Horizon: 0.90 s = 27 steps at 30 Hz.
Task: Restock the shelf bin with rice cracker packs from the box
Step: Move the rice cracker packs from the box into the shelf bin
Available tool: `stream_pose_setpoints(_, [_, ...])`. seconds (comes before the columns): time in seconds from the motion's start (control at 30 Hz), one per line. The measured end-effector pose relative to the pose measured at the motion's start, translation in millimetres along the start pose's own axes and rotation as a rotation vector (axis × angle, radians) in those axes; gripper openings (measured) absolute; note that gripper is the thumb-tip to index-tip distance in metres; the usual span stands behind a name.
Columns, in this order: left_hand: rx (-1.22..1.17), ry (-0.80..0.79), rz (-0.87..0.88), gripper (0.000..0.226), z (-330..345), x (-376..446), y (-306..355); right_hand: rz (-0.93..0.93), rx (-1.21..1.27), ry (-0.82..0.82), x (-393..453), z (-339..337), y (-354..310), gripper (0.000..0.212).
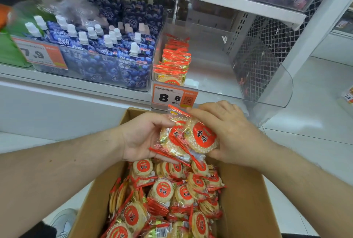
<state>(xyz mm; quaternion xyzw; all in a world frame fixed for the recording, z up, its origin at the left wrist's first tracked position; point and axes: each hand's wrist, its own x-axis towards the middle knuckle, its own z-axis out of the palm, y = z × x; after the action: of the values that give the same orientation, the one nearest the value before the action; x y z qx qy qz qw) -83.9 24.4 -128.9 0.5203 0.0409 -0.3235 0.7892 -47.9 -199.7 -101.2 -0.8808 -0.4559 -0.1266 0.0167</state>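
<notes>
Rice cracker packs (188, 138), a small stack held above the box (246, 199), just below the shelf bin (267, 84). The left hand (141, 138) cups them from beneath; the right hand (229, 132) clasps them from the side. Risk: slick wrappers may fan apart and slip during lifting.

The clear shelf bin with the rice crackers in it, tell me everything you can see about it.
The shelf bin looks like clear, glossy plastic with a curved front wall and tall see-through sides. It sits on the white shelf, right of the bin of blue pouches. A row of rice cracker packs stands on edge against its left wall; the rest of its floor is bare. An orange price tag reading 8.8 hangs at its front left. Neither hand touches it.
</notes>
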Motion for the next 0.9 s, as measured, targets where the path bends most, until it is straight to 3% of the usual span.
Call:
stream_pose_setpoints(0.23, [0.141,-0.102,0.063,0.059,10.5,0.2,-10.2,-0.087,0.024,-0.001,2.9,1.5,-14.4,0.115])
stream_pose_setpoints(0.33, [0.14,-0.065,0.11,0.06,10.4,0.0,-10.0,0.061,0.333,-0.131,-2.5,-12.9,-13.7,0.117])
stream_pose_setpoints(0.37, [0.134,-0.051,0.127,0.061,9.6,-0.2,-8.9,0.169,0.484,-0.142,-3.9,-16.1,-12.7,0.113])
stream_pose_setpoints(0.43, [0.114,-0.024,0.152,0.061,7.6,0.0,-6.8,0.385,0.684,-0.003,-2.5,-16.4,-10.7,0.094])
stream_pose_setpoints(0.5, [0.096,-0.009,0.165,0.061,7.5,0.0,-5.2,0.537,0.809,0.156,2.5,-9.5,-7.2,0.062])
stream_pose_setpoints(0.57, [0.089,-0.014,0.166,0.064,8.5,0.4,-4.6,0.65,0.96,0.185,7.5,-1.4,-5.0,0.028])
stream_pose_setpoints(0.67, [0.092,-0.039,0.162,0.07,11.5,0.2,-4.5,0.713,1.017,0.182,7.0,4.6,-6.3,0.027])
stream_pose_setpoints(0.73, [0.08,-0.038,0.167,0.068,13.9,-0.7,-4.8,0.677,0.949,0.233,8.0,3.6,-9.9,0.02])
stream_pose_setpoints(0.9, [0.107,0.002,0.203,0.06,19.2,-2.4,-4.8,0.611,0.851,0.322,9.5,4.8,-17.9,0.025])
